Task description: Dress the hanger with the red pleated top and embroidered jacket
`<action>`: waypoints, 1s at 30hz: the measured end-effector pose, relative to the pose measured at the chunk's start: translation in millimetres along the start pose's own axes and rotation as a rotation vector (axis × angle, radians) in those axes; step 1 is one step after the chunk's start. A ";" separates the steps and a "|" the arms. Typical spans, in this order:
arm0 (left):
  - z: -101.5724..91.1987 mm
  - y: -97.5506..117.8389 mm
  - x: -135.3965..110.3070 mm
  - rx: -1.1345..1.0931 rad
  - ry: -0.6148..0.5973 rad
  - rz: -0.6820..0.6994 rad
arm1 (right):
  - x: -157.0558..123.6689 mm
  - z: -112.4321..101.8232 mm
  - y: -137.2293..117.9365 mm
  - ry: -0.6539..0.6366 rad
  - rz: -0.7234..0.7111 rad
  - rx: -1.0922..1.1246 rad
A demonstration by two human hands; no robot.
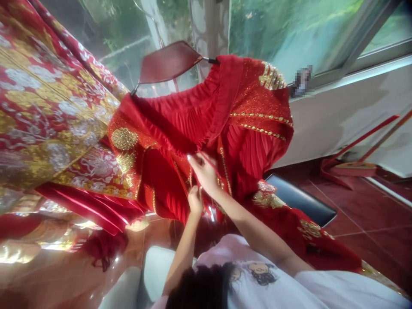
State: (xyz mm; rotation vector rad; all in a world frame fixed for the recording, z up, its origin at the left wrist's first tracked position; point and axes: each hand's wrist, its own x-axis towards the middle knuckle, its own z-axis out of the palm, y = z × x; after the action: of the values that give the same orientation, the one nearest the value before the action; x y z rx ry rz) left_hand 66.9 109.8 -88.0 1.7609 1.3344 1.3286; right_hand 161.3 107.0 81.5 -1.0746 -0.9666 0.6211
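The right hand [204, 171] pinches the front seam of the red dress [193, 124], fingers closed on the cloth. Just below it, the left hand [195, 199] grips the same seam. The hanger [167, 62] is above them, brocade [48, 107] to their left and a black seat [299, 199] to their right.

Daylight came through large window panes [289, 30] showing blurred greenery; a pale pillar [209, 25] stood between them; below the grey sill [370, 71] ran a white wall [347, 116]; the floor [370, 214] was dark red tile with pale joints; a black padded seat [302, 201] stood on it; red-handled brooms [350, 165] leaned against the wall.
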 end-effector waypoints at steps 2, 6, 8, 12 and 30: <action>-3.1 2.2 -2.1 0.007 -0.006 -0.002 | 0.9 -2.5 2.0 -0.060 -0.080 -0.146; -14.1 11.3 -1.5 -0.006 -0.044 -0.011 | -2.2 -8.3 3.6 -0.228 -0.129 -0.325; -24.1 23.6 1.8 -0.034 -0.057 -0.017 | -7.5 -11.1 11.8 -0.307 -0.160 -0.354; -48.3 70.0 17.7 -0.200 0.072 0.004 | -27.8 -13.0 40.1 -0.376 -0.146 -0.345; -69.7 131.2 6.2 -0.302 0.086 -0.209 | -23.6 -55.6 3.6 -0.295 -0.077 -0.355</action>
State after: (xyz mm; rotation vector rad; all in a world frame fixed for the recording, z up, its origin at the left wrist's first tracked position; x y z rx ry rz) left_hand 51.9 60.6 51.4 1.3396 1.2485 1.4155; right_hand 199.6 64.7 61.6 -1.2721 -1.4072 0.5659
